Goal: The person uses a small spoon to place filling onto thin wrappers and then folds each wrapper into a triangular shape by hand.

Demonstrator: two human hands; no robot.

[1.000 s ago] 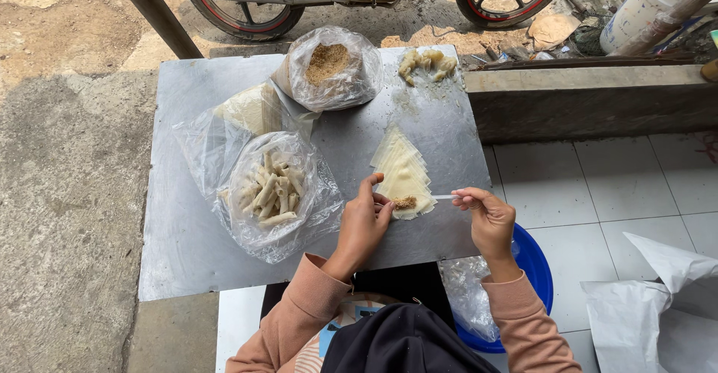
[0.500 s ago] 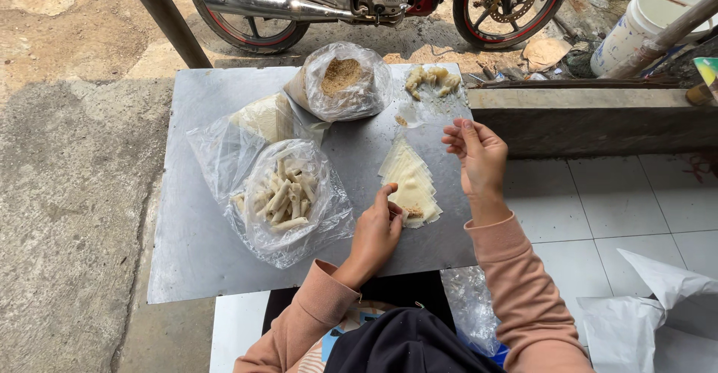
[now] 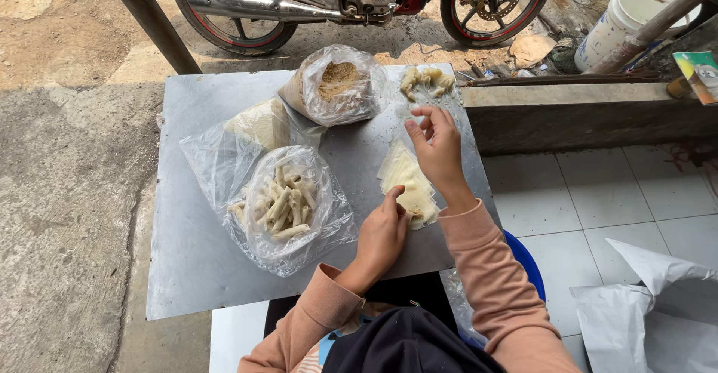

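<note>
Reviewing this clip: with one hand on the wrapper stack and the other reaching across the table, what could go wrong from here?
The left hand pins only the near corner of the wrapper stack, so the thin sheets could shift or tear. The stack lies close to the metal table's right edge and might slide off. The right hand, reaching toward the filling pile, could brush the open bag of crumbs.

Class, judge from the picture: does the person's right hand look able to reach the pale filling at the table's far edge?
Probably yes: the right hand hovers just short of the filling, with only bare metal table between them.
</note>
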